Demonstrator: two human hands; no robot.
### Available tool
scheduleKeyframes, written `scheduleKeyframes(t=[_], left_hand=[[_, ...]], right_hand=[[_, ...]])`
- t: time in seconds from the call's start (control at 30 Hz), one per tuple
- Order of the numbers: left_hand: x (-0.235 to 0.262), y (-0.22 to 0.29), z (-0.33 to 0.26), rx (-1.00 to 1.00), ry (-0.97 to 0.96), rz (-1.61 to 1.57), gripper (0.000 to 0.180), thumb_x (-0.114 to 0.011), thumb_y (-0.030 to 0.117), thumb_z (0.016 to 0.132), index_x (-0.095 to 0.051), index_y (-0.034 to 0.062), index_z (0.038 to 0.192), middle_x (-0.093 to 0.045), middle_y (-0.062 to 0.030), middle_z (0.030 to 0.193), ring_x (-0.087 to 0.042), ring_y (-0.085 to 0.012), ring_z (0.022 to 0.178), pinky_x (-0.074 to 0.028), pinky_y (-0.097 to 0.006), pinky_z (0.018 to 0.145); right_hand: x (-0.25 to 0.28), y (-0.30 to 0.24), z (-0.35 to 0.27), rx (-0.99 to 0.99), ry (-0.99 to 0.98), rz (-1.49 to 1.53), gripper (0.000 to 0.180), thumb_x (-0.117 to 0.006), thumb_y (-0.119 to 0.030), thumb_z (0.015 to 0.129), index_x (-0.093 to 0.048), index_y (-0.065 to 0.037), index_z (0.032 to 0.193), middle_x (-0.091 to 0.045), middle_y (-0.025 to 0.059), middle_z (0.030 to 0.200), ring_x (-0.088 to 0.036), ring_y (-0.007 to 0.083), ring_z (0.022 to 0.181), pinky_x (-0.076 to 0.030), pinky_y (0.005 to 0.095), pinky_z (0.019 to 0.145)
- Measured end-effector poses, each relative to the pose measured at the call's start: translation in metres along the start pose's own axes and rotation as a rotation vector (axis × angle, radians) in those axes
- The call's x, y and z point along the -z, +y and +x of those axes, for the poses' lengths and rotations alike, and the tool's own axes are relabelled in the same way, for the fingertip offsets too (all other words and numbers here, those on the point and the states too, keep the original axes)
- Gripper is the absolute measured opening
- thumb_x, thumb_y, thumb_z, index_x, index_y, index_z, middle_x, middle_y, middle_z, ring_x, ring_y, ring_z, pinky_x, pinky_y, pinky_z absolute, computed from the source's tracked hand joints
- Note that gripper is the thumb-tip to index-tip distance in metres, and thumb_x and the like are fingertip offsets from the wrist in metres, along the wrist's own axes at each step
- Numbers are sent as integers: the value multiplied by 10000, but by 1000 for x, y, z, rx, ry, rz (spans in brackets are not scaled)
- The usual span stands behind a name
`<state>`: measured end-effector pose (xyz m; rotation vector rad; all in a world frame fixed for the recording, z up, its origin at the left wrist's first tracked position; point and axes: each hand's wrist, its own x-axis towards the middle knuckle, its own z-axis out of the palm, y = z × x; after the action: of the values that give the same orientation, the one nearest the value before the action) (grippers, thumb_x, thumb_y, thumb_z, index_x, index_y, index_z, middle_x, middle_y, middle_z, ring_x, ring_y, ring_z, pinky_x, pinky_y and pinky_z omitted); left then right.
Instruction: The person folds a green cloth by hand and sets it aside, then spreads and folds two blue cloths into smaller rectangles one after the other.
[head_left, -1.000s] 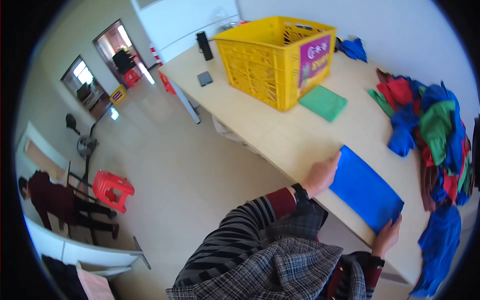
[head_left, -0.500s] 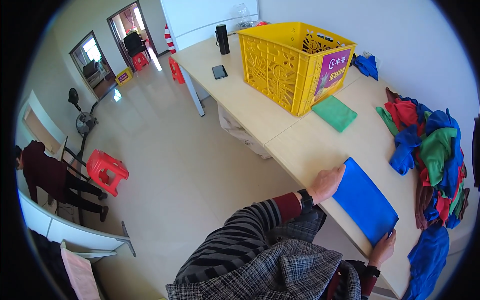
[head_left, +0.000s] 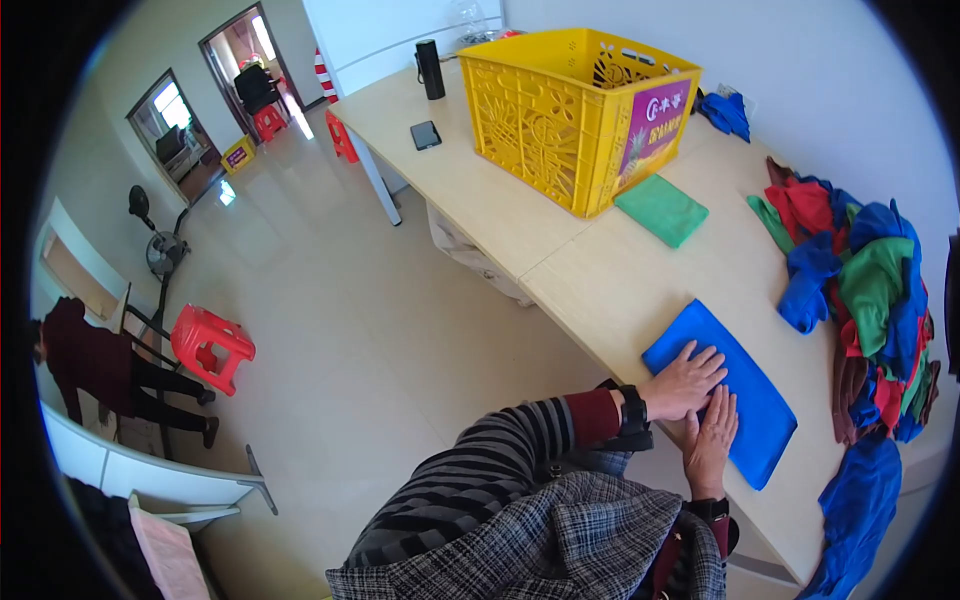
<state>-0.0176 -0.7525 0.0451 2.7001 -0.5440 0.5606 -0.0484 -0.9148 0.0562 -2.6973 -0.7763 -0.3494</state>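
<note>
A blue cloth (head_left: 755, 400), folded into a long rectangle, lies flat along the near edge of the table. My left hand (head_left: 686, 382) rests palm down on it with fingers spread. Right beside it, my right hand (head_left: 711, 440) is laid flat on the cloth, fingers stretched out. The two hands almost touch near the cloth's middle. Farther up the table, a folded green cloth (head_left: 662, 211) lies against the foot of a yellow plastic crate (head_left: 530, 130).
A heap of crumpled red, green, blue and brown cloths (head_left: 875, 290) lies at the right by the wall, one blue cloth hanging over the edge. A phone (head_left: 425, 135) and a black bottle (head_left: 430, 70) are at the far left. A person (head_left: 95, 360) bends near a red stool (head_left: 212, 347).
Both hands have left the cloth's two ends and come together flat on its middle. The blue cloth now lies flat on the table.
</note>
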Motion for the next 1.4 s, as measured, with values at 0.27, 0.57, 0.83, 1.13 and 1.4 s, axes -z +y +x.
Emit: scheduleKeyframes(t=[0.27,0.57,0.83,1.13,1.4], left_hand=[[16,-9,-4,90,-117,35,646,-516,487,981,-481,94,1494,-389,-165,1593,-316,-361,1484,-184,-577,1199],[14,-43,0,192,-95,94,707,-519,537,977,-447,88,1518,-352,-176,1617,-267,-365,1513,-199,-572,1201],[25,-30,-4,171,-192,104,686,-483,524,1020,-402,94,1549,-310,-187,1633,-249,-357,1520,-213,-494,1219],[35,-20,-23,149,-189,138,668,-488,501,1026,-408,86,1544,-315,-189,1628,-246,-369,1519,-199,-517,1221],[29,0,5,18,-209,115,608,-549,422,1011,-448,95,1513,-357,-178,1604,-281,-359,1503,-198,-558,1209]], right_hand=[[24,68,-19,-164,-90,-255,629,-447,-400,1059,-356,-20,1552,-343,183,1618,-246,388,1522,-177,503,1235],[39,115,-27,-372,-9,-162,625,-483,-415,1046,-369,-71,1556,-336,155,1624,-281,413,1492,-230,497,1217],[41,113,-42,-396,-27,-186,650,-473,-458,1042,-371,-77,1558,-320,170,1630,-287,425,1488,-216,527,1222],[51,100,-58,-351,17,-207,646,-521,-440,1023,-406,-64,1535,-368,183,1601,-291,423,1488,-217,558,1213],[48,45,3,-150,71,38,542,-605,-330,987,-519,-52,1443,-456,178,1532,-344,409,1458,-263,553,1187]])
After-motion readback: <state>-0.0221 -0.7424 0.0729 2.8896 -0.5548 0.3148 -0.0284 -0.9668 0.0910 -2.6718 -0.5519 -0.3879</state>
